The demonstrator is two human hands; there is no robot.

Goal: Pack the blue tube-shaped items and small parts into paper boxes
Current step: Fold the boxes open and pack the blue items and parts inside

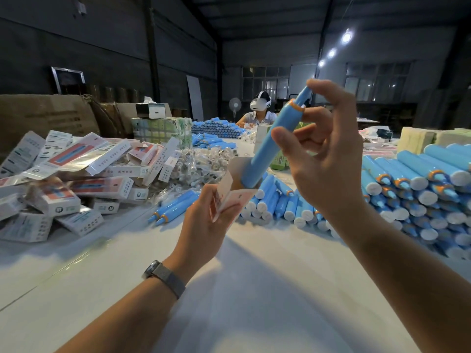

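My left hand [207,220] grips a small paper box [233,191] with its top flap open, held above the white table [229,289]. A blue tube [271,146] with an orange ring near its tip stands tilted in the box mouth, its lower end inside. My right hand [323,159] holds the tube's upper part, thumb on its side and a fingertip on the tip. Stacks of more blue tubes [420,187] lie to the right and in front [277,202]. Clear bags of small parts [204,161] lie behind the box.
A heap of packed paper boxes [71,179] fills the left side. Two loose tubes [173,207] lie near it. Cardboard cartons [46,115] stand at the far left. Another person [258,110] sits at the far end behind another tube pile [216,128].
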